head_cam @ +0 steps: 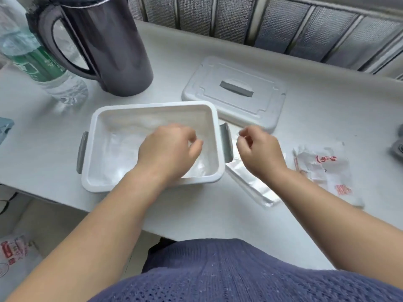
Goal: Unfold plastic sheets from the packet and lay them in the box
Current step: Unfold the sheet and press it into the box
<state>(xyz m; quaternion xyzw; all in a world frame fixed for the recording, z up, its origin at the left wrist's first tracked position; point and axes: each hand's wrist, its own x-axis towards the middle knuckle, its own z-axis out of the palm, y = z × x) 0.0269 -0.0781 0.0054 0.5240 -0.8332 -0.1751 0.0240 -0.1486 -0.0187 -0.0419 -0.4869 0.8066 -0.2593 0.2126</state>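
The white box with grey side handles stands open near the table's front edge. Crumpled clear plastic sheets lie on its floor. My left hand hovers over the box's right half, its fingers curled down and pinched on the clear plastic there. Just right of the box's handle, my right hand pinches a thin clear plastic sheet between thumb and fingertips. A flat stack of folded clear sheets lies on the table under that hand. The torn white packet with red print lies further right.
The box's lid with a grey grip lies behind the box. A dark jug and a water bottle stand at the back left. A dark object pokes in at the right edge. A printed bag lies on the floor.
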